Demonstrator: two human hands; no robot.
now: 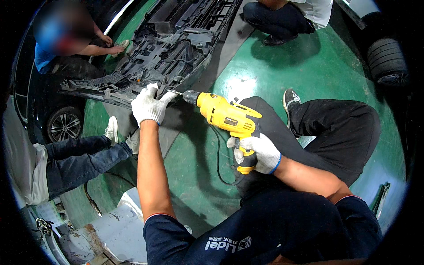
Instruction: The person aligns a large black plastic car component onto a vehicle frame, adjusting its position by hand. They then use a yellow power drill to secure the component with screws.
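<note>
My right hand (261, 152), in a white knit glove with a blue cuff, is wrapped round the grip of a yellow power drill (225, 115). The drill's black chuck (191, 96) points left, and its thin bit reaches the end of the black car bumper (190, 66). On that near end lies my left hand (149, 107), also gloved in white, gripping the edge with the thumb stretched toward the bit. Its other fingertips are partly hidden. The bumper lies with its ribbed, clipped inner side showing. From the drill's grip a black cord (219, 163) loops down.
A person in blue (46, 55) sits left of the bumper; another crouches (282, 17) beyond it. At left are jeans-clad legs (88, 159) and a dark car's wheel (65, 124). Tyres (388, 59) stand far right. A grey machine (110, 234) is at lower left, above green floor (265, 70).
</note>
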